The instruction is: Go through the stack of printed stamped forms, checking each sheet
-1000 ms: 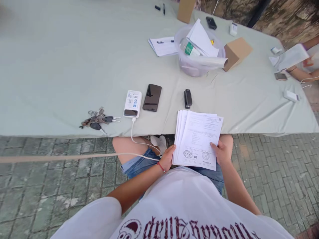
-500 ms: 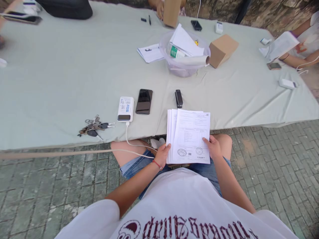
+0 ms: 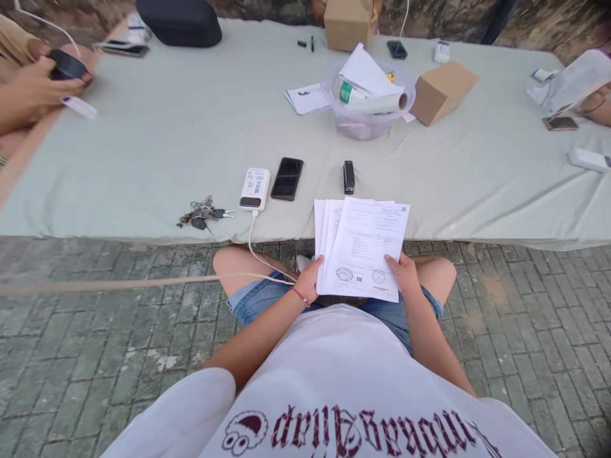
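Several printed sheets of paper [image 3: 365, 245] are held over my lap at the table's near edge, fanned out at the left and with round stamps low on the top sheet. My left hand [image 3: 309, 280] grips their left edge, thumb on top. On the right edge, my right hand [image 3: 405, 273] pinches the top sheet with its thumb, the other fingers hidden underneath. Just beyond the sheets lies a black stapler [image 3: 349, 177]. Left of it are a black phone [image 3: 287, 179] and a white power bank [image 3: 255, 189] with a cable plugged in.
A bunch of keys [image 3: 204, 214] lies left of the power bank. Farther back stand a clear plastic basin [image 3: 365, 127] holding papers and a roll, and cardboard boxes [image 3: 443, 93]. A black case [image 3: 179, 22] is at the far left. Other people's hands [image 3: 28, 86] are at the table's ends.
The view has shifted, bringing in more of the person at the left. The top sheet has tilted clockwise and the sheets fan wider, with both hands still on them.
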The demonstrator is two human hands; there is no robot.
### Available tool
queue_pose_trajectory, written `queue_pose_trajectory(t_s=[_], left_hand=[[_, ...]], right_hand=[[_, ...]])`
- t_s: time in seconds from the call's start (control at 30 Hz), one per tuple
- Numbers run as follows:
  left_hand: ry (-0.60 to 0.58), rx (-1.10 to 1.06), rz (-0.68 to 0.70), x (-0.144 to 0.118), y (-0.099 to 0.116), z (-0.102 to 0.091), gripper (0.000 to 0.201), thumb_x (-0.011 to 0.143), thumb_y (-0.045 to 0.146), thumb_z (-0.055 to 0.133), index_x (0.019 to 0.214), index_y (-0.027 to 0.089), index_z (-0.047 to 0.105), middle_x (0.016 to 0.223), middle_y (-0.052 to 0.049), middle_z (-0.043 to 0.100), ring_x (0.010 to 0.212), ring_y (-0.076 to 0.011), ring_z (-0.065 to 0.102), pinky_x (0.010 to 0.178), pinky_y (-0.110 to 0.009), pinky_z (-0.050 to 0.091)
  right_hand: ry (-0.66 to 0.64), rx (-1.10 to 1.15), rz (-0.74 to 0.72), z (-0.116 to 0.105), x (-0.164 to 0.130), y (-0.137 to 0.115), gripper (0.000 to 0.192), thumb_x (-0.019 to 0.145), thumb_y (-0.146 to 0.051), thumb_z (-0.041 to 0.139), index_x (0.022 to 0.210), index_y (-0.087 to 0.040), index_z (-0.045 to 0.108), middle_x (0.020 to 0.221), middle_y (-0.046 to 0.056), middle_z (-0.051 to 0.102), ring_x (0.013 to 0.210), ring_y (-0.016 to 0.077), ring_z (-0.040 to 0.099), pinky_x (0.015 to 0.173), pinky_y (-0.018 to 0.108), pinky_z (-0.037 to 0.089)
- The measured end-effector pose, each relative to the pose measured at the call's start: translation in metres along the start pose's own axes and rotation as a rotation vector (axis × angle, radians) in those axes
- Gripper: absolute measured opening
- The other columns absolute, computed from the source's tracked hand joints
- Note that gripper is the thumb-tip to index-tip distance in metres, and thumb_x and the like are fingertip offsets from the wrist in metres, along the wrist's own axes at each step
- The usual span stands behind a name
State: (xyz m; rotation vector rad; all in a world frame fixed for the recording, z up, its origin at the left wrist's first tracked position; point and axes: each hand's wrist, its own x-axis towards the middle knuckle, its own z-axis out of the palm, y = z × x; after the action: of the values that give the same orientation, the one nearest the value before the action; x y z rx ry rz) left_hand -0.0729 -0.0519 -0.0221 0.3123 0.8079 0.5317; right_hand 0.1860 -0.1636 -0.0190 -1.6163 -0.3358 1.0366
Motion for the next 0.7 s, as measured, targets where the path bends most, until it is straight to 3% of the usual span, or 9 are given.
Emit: queue_pose_trajectory(t_s=[0.17,0.47,0.7], left_hand=[[-0.015,-0.043,-0.06,-0.005,0.002,0.001,0.065,0.079,0.058,0.079,0.125,0.013,0.072,0.137,-0.017,0.07,0.138,-0.0379,0.057,0.116,-0.052,0.048],[-0.05,-0.069,-0.108,-0.007,-0.006,0.003,0.064,0.083,0.059,0.073,0.128,0.013,0.07,0.132,-0.017,0.073,0.135,-0.0393,0.06,0.115,-0.057,0.047],[-0.051,-0.086,-0.124,-0.006,-0.012,-0.004,0.063,0.078,0.062,0.078,0.122,0.017,0.071,0.127,-0.015,0.075,0.131,-0.0382,0.063,0.115,-0.057,0.047]], right_hand=[[-0.008,0.002,-0.014,-0.001,0.004,0.002,0.049,0.073,-0.047,0.086,0.114,-0.023,0.074,0.11,0.004,0.081,0.099,0.0302,0.077,0.095,0.051,0.063],[-0.01,0.107,0.04,-0.007,-0.001,0.001,0.048,0.067,-0.044,0.091,0.107,-0.025,0.073,0.109,0.004,0.082,0.103,0.0328,0.078,0.097,0.053,0.064],[-0.016,0.118,0.076,-0.004,0.003,0.002,0.05,0.064,-0.045,0.092,0.106,-0.026,0.073,0.11,0.004,0.081,0.105,0.0342,0.077,0.098,0.054,0.064]])
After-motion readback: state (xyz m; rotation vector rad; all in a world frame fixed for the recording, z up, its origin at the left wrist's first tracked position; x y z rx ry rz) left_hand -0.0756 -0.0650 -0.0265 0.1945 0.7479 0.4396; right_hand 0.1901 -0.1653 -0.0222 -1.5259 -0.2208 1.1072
